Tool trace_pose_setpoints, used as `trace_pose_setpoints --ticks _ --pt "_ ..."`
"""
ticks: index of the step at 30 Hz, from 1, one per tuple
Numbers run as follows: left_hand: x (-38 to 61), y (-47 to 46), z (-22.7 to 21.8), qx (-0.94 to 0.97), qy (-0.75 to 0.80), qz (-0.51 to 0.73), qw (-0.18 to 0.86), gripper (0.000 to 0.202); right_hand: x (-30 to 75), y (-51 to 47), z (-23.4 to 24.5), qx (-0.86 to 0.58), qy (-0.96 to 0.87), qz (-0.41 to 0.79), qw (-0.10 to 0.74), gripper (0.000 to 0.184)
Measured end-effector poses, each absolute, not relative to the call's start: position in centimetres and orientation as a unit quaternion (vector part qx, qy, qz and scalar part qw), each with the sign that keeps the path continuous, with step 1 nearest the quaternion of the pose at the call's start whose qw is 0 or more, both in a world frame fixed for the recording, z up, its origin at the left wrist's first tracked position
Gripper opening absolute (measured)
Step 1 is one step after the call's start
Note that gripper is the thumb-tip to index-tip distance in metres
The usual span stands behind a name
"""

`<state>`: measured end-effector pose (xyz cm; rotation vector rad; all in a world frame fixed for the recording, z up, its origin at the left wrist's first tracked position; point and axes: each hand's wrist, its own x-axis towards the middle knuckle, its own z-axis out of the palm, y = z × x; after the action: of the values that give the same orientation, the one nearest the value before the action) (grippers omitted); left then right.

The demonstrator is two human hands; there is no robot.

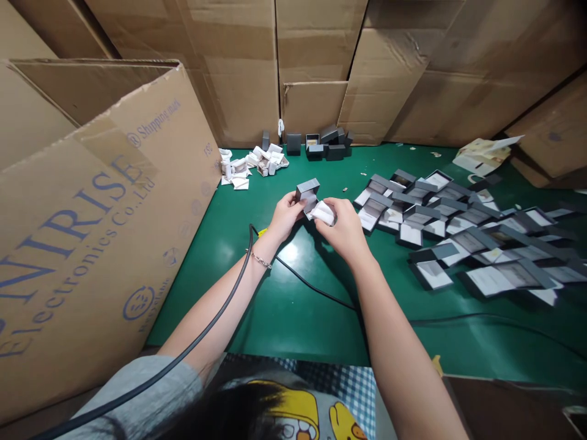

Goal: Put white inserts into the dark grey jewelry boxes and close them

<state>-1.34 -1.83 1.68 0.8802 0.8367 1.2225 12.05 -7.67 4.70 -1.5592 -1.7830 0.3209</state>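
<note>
Small box: we have the dark grey box [307,189] over the middle of the green table [298,333], its lid raised and its pale inside showing.
White piece: we see this small folded piece [323,213] at the box's open side; whether it touches the box, we cannot tell.
Left hand: our left hand [287,215] grips the box by its side, a chain bracelet [261,261] on the wrist.
Right hand: our right hand [343,227] pinches the white piece between thumb and fingers.
Cable: a black cable [251,238] crosses our left forearm and runs over the table.
Open boxes: to our right, many grey boxes [431,274] lie close together, lids up.
Back edge: we have loose white pieces [268,160] heaped beside more dark boxes [293,145].
Carton: a large printed carton [105,232] stands to our left.
</note>
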Motion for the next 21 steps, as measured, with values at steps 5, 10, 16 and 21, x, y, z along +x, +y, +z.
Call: trace_pose_setpoints --ticks 5,10,16,21 --pt "-0.8 -2.1 1.6 0.381 0.379 0.543 0.645 0.033 11.4 -7.7 4.4 -0.634 -0.657 0.123 0.389 0.038" --pt "-0.7 -2.6 2.0 0.365 0.358 0.502 0.697 0.035 11.1 -7.7 4.4 -0.656 -0.635 0.116 0.391 0.036" --pt "-0.5 -2.7 2.1 0.336 0.355 0.504 0.712 0.035 10.9 -7.6 4.1 -0.654 -0.638 0.125 0.387 0.038" --pt "-0.3 -2.6 1.6 0.363 0.357 0.509 0.694 0.035 10.7 -7.7 3.9 -0.662 -0.637 0.133 0.372 0.036"
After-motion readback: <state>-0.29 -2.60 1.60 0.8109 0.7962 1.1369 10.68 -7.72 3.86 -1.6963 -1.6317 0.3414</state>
